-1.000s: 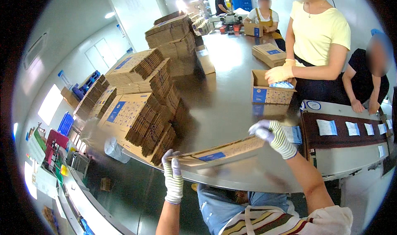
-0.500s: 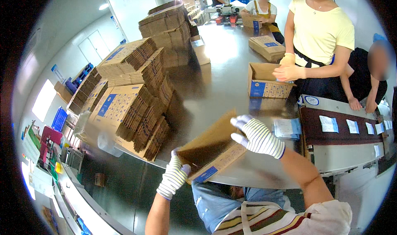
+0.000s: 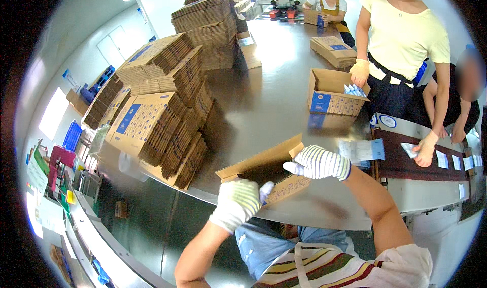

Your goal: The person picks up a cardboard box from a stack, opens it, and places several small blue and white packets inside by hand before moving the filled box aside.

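An open cardboard box stands on the metal table right in front of me, a dark gap showing inside. My left hand, in a striped white glove, is closed over its near left corner, the thumb pointing inward. At the opposite end, my right hand, gloved alike, grips the right end wall, with the thumb reaching into the opening. Part of the box's near side is hidden behind the left hand. Just beyond my right hand lie pale blue-and-white packets at the table's edge.
Tall stacks of flattened cartons line the table's left side. Across the table, a person in yellow works beside an open box with packets inside. At right, a conveyor belt carries more packets. Another person sits at the far end.
My left hand has moved right and inward over the box's corner; the box has turned slightly. The person in yellow has reached from the other box to a packet on the belt.
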### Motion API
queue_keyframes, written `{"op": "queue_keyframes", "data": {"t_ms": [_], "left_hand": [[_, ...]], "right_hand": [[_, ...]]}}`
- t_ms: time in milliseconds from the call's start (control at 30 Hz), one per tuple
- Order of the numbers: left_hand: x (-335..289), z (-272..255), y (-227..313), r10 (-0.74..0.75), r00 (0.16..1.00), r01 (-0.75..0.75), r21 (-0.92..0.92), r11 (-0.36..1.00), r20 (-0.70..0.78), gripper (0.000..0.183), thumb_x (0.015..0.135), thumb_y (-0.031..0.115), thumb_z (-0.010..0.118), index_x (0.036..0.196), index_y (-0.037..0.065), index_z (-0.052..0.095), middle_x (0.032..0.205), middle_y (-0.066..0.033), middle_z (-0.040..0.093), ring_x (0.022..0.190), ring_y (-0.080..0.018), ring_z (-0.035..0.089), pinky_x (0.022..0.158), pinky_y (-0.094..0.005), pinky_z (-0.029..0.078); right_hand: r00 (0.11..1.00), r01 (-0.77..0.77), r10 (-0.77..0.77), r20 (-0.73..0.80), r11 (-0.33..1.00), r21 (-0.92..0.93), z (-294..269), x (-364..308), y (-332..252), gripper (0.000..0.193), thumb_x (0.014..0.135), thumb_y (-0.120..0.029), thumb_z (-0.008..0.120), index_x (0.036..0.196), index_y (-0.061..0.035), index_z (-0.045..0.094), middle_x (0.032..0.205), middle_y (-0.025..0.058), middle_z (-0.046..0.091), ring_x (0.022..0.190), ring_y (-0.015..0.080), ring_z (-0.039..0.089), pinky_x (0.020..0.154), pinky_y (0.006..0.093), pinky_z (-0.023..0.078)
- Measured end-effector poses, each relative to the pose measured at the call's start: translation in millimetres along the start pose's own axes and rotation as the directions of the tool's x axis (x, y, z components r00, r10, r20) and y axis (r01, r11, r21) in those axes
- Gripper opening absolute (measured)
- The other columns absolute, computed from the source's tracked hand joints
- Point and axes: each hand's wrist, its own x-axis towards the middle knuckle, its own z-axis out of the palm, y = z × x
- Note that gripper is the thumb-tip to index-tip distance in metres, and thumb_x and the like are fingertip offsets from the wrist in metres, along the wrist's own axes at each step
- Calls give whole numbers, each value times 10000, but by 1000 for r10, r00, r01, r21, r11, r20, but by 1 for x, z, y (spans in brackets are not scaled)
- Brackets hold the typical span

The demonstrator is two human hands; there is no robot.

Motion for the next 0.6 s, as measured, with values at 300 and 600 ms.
{"op": "queue_keyframes", "data": {"t_ms": [300,600], "left_hand": [[35,45,1,-3,962,25,78,997,-273,361,854,390,553,967,47,576,832,-128,656,712,-282,644,650,-406,525],[6,25,6,-110,994,112,-202,973,19,579,725,437,701,1086,10,553,944,-206,639,878,-349,627,741,-421,508]], "right_hand": [[962,-73,-16,-272,946,-316,33,11,0,238,862,-260,498,942,-77,629,951,108,606,932,285,539,826,412,444],[813,-3,-57,-579,995,-104,-12,-35,-23,324,770,-221,669,1044,-68,586,1075,121,571,1007,312,531,883,403,438]]}}
